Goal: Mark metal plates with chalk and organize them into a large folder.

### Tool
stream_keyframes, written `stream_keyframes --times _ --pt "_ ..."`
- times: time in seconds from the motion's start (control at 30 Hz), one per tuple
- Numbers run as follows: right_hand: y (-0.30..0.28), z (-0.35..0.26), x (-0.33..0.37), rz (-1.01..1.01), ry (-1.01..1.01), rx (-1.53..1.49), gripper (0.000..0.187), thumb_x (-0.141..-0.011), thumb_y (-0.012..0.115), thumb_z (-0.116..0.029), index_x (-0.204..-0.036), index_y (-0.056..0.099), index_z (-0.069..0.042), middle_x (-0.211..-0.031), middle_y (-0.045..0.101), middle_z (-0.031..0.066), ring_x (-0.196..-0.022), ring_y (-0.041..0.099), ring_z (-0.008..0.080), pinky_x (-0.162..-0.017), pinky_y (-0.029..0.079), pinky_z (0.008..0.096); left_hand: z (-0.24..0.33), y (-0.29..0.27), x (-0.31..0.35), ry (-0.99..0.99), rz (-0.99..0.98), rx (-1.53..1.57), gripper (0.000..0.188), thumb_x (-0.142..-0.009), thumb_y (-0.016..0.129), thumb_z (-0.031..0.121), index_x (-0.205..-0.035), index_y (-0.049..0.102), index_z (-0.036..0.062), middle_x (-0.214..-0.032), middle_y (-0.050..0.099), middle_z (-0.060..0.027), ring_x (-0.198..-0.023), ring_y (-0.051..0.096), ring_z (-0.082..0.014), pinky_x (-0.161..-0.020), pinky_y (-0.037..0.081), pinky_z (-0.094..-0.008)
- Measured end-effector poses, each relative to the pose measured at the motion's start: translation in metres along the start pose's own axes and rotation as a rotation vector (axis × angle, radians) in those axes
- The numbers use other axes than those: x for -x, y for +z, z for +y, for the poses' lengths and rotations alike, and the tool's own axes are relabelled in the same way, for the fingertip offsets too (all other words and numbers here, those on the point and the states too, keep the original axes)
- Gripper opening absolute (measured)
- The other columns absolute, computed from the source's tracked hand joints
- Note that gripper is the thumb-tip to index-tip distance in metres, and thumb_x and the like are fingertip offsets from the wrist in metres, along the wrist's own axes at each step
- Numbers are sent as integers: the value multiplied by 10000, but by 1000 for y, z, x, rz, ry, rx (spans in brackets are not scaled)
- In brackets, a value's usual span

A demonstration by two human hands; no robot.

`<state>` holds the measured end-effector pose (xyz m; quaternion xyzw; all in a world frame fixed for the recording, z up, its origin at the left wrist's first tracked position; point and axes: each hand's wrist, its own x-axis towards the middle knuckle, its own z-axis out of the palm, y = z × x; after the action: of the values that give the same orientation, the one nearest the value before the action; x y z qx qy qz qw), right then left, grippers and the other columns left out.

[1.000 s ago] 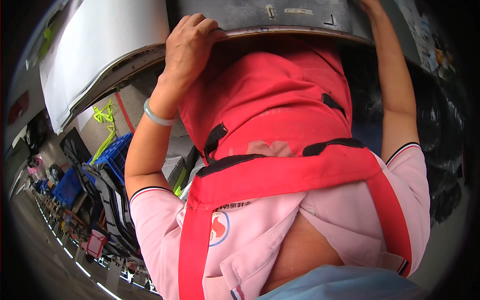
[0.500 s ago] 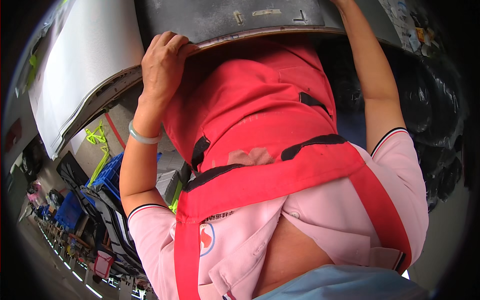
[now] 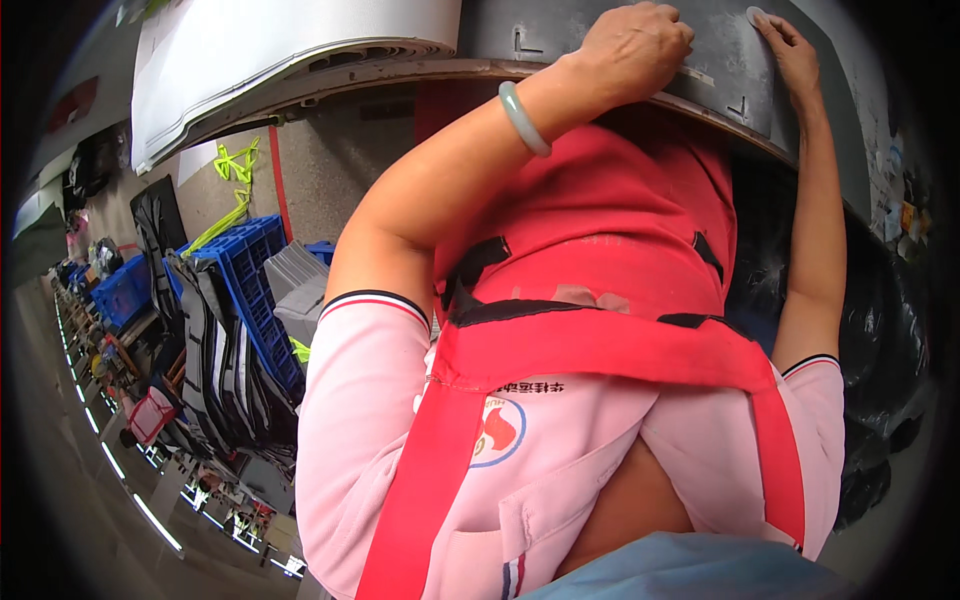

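A dark grey board (image 3: 560,30) lies along the table edge, with pale L-shaped corner marks on it. My left hand (image 3: 640,50) is over the board, its fingers curled closed. Whatever those fingers hold, if anything, is hidden. Toward the board's right end, my right hand (image 3: 795,60) pinches a small whitish round disc (image 3: 754,15) at the board's surface. A pale bangle (image 3: 524,120) circles my left wrist.
Layered white sheets (image 3: 300,40) cover the table to the left. Blue crates (image 3: 262,245) with grey pieces (image 3: 300,290) stand on the floor at left, beside black-and-grey strips (image 3: 215,340). Black plastic bags (image 3: 880,320) fill the right side.
My left hand has left the table edge and moved right, over the board. My right hand now shows, pinching the disc. The view has shifted, bringing more of the board's right end into sight.
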<state>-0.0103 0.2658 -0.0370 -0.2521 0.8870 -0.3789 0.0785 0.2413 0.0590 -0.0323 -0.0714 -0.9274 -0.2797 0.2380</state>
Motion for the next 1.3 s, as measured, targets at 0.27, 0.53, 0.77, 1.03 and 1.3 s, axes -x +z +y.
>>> stream_keyframes --times 0.27,0.53,0.77,1.03,1.3 --pt "-2 -40 44 92 -54 27 169 -940 688 -180 -932 711 -12 -806 638 29 -759 585 128 -723 486 295 -13 9 10 19 82 -177 98 -908 629 184 -906 600 91 -910 558 -121 -905 583 -307 -814 455 -413" --pt "-11 -64 143 -236 -237 105 178 -994 679 -142 -1099 726 -6 -947 699 19 -880 641 104 -810 505 250 -7 6 9 -79 -49 -254 299 -964 603 210 -1245 672 134 -1369 572 -117 -1378 464 -352 -1121 270 -744" --pt "-7 -65 147 -241 -407 207 146 -982 677 -114 -1074 702 -3 -935 671 80 -846 660 176 -785 512 282 0 3 4 -113 -89 -242 296 -973 595 211 -1247 680 136 -1375 576 -111 -1379 464 -358 -1112 283 -747" --pt "-15 -65 147 -277 -236 197 184 -989 679 -151 -1105 662 -10 -860 650 35 -762 625 118 -691 497 270 -2 6 9 -98 -74 -271 293 -979 595 228 -1243 688 141 -1365 587 -98 -1374 472 -349 -1109 288 -748" --pt "-13 -62 135 -357 92 95 230 -978 695 -223 -1135 650 -61 -758 619 -26 -640 560 47 -567 470 206 -4 5 3 -98 -66 -246 287 -986 587 224 -1242 688 141 -1359 591 -99 -1372 476 -349 -1112 281 -749"
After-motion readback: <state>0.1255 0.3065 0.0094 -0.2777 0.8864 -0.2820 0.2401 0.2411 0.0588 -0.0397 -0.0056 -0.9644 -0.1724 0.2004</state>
